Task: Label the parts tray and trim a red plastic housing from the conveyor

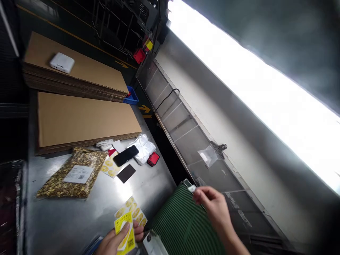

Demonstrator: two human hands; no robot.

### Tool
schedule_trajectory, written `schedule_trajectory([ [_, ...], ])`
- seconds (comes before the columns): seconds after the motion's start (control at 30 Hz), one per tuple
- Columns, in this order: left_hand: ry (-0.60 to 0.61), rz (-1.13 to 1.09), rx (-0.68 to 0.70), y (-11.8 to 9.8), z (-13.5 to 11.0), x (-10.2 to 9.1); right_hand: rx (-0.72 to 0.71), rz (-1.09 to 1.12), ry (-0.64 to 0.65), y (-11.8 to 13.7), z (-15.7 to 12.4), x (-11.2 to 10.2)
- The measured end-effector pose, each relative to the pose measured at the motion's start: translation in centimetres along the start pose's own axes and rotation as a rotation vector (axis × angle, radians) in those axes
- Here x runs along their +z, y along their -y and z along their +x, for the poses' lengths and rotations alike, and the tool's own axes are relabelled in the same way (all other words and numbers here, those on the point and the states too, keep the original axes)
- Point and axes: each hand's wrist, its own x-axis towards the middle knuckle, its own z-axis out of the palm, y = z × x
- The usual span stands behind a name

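My left hand (115, 241), at the bottom of the view, is closed on a yellow printed card (130, 243) with a white shape and a square code, thumb on top. Just behind the card is a sheet of round gold stickers (136, 211); whether my fingers touch it I cannot tell. My right hand (214, 205) is raised over the green ribbed conveyor belt (180, 219). Its thumb and fingers pinch a small whitish piece (191, 188), slightly blurred, whose kind does not show.
On the metal table (58, 219) lie a bag of gold pieces (92, 166), a phone (125, 156), a dark card (126, 173), clear plastic bags (143, 147) and a red-and-black object (153, 159). Cardboard stacks (85, 118) stand behind. A clip (219, 148) holds plastic on the right-hand panel.
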Motion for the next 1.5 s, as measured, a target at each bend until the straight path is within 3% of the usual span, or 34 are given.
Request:
schedule_trajectory([
  [0.17,0.153,-0.106,0.199,1.0,-5.1,1.2,0.091,0.276,0.134,-2.7,-11.1,8.7],
  [0.33,0.289,-0.097,0.32,5.0,-11.5,-0.7,0.138,0.464,0.21,-4.2,-20.8,14.2],
  [0.47,0.297,-0.099,0.445,10.1,-17.9,-3.3,0.101,0.483,0.156,-4.5,-28.1,15.4],
  [0.63,0.266,-0.075,0.555,16.1,-25.9,-7.3,0.052,0.552,0.251,-5.4,-37.4,15.1],
  [0.8,0.364,-0.078,0.583,18.6,-32.7,-10.7,0.016,0.71,0.381,-5.3,-44.0,15.6],
  [0.9,0.388,-0.068,0.581,18.7,-35.6,-12.1,-0.022,0.779,0.518,-4.2,-46.6,15.7],
  [1.03,0.314,-0.026,0.57,18.2,-38.1,-13.8,-0.086,0.711,0.607,-2.4,-49.5,15.3],
  [1.1,0.259,0.018,0.578,17.8,-39.1,-14.8,-0.134,0.669,0.556,-1.6,-50.6,15.2],
  [1.2,0.129,0.059,0.608,16.5,-40.8,-16.5,-0.231,0.561,0.356,-0.5,-51.8,15.9],
  [1.27,0.044,0.057,0.647,15.3,-42.1,-18.1,-0.254,0.542,0.345,0.4,-52.4,17.1],
  [1.4,-0.027,0.135,0.739,11.5,-45.0,-23.0,-0.16,0.644,0.649,3.6,-53.0,21.1],
  [1.5,-0.071,0.248,0.794,7.5,-47.4,-28.0,-0.101,0.698,0.718,7.3,-53.4,24.8],
])
